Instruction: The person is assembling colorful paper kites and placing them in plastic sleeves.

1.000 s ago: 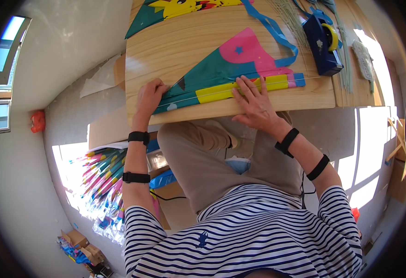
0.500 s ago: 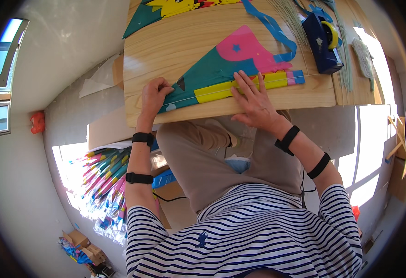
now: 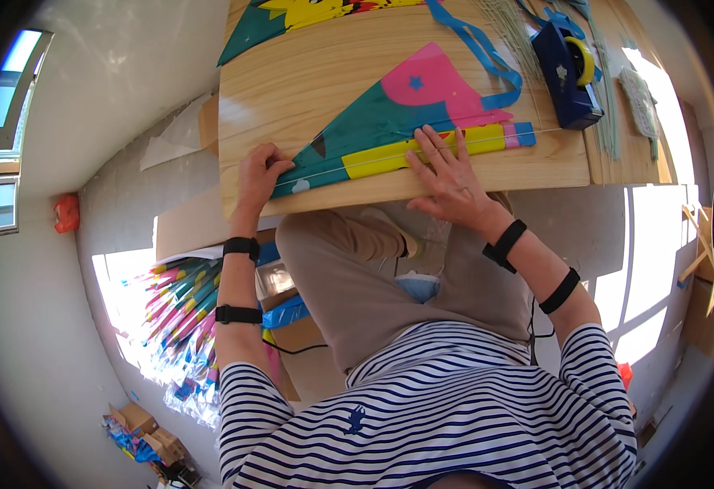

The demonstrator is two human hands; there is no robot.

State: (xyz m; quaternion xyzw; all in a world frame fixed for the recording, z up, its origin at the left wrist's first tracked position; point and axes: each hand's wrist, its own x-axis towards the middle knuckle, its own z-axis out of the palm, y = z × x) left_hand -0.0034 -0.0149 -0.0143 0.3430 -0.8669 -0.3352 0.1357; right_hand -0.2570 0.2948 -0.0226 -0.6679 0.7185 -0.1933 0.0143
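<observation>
A printed kite sail (image 3: pixel 349 130) of thin green, pink and yellow sheet lies on the wooden table, its near edge folded into a long narrow strip. Along this strip runs a thin pale rod (image 3: pixel 324 173), which sticks out past the blue right end. At the sail's narrow left tip, my left hand (image 3: pixel 257 175) is closed, thumb and fingers pinching the sheet. My right hand (image 3: pixel 453 183) lies flat with fingers spread, pressing on the yellow part of the strip. A blue ribbon (image 3: pixel 516 88) curls from the sail's right side toward the back.
A dark blue tape dispenser (image 3: pixel 564 90) with a yellow roll stands to the right. Thin rods (image 3: pixel 507 28) lie behind it. Another printed sheet (image 3: pixel 251 37) sits at the far left. Below the table, many folded colourful sheets (image 3: pixel 182 306) are piled at left.
My left hand has moved slightly left and down along the tip, and the sheet there lies straighter. The right hand has stayed nearly in place.
</observation>
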